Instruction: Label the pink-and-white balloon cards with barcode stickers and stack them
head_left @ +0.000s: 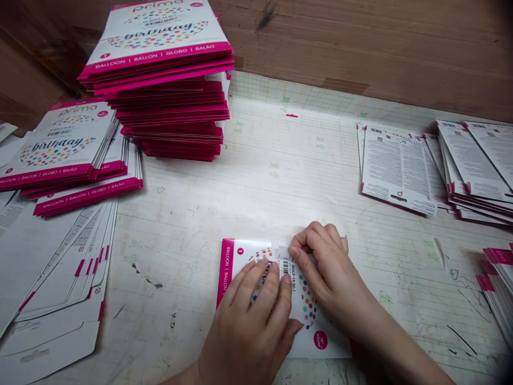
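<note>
A white and pink balloon packet (331,342) lies turned sideways on the table in front of me. My left hand (256,310) rests flat across it, palm down, with its fingers spread, pressing on the printed front. My right hand (320,262) is closed in a pinch at the upper edge of a barcode sticker (284,262) on the packet. The sticker's top end looks slightly raised beside my right thumb and forefinger. My left fingers cover part of the sticker and of the printed lettering.
A tall stack of balloon packets (160,59) stands at the back left, beside a lower stack (60,144). Flat card sleeves (52,331) fan out at the left. More packets (396,166) lie face down at the right. A cardboard wall (360,48) bounds the table's back.
</note>
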{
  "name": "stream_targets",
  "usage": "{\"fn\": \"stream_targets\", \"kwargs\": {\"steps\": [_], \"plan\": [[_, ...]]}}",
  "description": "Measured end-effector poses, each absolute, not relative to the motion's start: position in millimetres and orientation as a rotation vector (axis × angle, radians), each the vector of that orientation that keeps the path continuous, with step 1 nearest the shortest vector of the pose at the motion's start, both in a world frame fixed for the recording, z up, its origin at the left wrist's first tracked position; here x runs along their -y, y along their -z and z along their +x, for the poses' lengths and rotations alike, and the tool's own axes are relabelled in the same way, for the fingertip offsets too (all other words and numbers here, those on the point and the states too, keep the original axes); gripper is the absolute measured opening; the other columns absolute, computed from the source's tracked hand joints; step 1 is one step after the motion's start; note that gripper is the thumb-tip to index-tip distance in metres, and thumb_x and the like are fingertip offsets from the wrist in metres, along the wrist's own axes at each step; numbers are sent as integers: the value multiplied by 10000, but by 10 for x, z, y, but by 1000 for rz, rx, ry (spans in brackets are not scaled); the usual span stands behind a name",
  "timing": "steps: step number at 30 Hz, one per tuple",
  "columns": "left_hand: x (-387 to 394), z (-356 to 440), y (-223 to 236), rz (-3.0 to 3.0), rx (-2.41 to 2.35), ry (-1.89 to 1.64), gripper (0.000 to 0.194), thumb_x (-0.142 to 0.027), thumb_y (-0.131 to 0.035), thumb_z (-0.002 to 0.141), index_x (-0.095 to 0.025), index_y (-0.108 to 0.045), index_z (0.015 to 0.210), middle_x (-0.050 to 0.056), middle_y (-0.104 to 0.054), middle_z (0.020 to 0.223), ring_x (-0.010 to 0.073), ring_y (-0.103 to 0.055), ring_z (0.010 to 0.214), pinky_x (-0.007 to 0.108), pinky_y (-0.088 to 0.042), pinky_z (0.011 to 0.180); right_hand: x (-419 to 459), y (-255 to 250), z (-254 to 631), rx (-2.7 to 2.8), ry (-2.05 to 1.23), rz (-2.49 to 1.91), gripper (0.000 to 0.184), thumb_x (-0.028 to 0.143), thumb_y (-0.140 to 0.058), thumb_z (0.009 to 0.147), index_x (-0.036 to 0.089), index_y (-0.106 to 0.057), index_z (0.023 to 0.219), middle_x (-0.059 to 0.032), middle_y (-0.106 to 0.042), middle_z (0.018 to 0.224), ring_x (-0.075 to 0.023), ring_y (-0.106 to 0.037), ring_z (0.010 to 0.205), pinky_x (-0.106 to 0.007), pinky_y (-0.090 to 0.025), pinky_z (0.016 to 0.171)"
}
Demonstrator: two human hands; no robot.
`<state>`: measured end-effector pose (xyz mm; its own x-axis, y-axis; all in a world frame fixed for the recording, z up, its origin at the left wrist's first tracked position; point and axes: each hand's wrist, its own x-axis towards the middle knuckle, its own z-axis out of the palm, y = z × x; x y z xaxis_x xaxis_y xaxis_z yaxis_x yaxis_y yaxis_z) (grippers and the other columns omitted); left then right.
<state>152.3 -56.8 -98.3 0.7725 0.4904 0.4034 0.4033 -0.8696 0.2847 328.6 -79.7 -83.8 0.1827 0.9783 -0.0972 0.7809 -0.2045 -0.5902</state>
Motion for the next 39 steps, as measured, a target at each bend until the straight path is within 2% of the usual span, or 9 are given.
{"fn": "stream_targets", "kwargs": {"steps": [13,32,39], "plan": [[563,1519,985,2772,-708,-703,327,-311,-553,918,-94,-683,1125,137,-676,1171,319,-558,1143,455,-552,899,817,809,3344,1635,-767,-2010,196,296,-375,992,243,-485,838,-26,-552,881,-210,-465,868,-398,-366,780],[572,1522,968,2758,-733,-664,326,-307,-544,922,-104,-679,1138,139,-672,1183,311,-551,1156,452,-536,905,799,839,3282,1687,-633,-2077,178,243,-407,968,225,-512,826,-47,-558,903,-211,-452,842,-388,-344,736],[563,1533,954,2736,-711,-586,326,-290,-549,912,-109,-661,1158,106,-558,1390,303,-481,1252,447,-501,979,781,833,3263,1686,-614,-2088,163,232,-419,960,225,-517,830,-46,-555,898,-212,-463,835,-389,-358,737]]}}
